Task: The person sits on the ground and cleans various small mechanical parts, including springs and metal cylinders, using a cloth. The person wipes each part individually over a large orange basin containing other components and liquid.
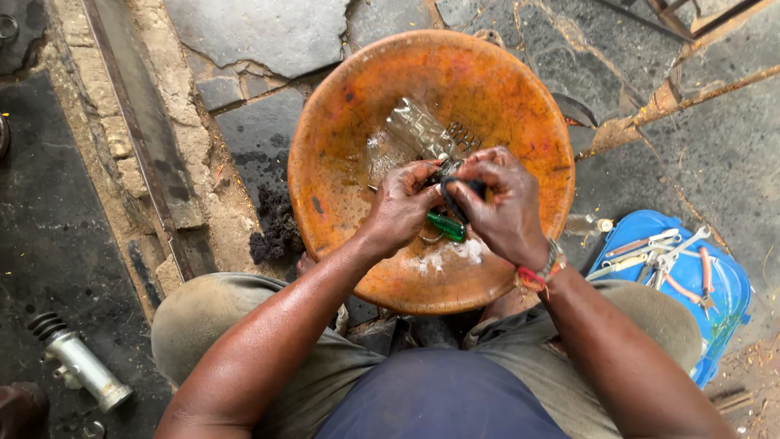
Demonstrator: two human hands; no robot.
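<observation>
Head view, looking straight down on a seated person at work over an orange basin (349,154) set on a cracked stone floor (268,36). Left hand (402,203) is curled, its fingers pinched on a small dark rubber ring (452,199); right hand (504,203) grips the same ring from the other side, fingers closed on it. Both hands meet above the basin's centre. A green-handled screwdriver (447,227) lies just beneath them, and a clear ribbed part with a coil spring (422,130) rests in the basin beyond the fingers. White suds show on the basin's near wall. A blue tray (731,284) of pliers and wrenches sits to the person's right; a grey metal cylinder (81,366) lies well apart on the left.
</observation>
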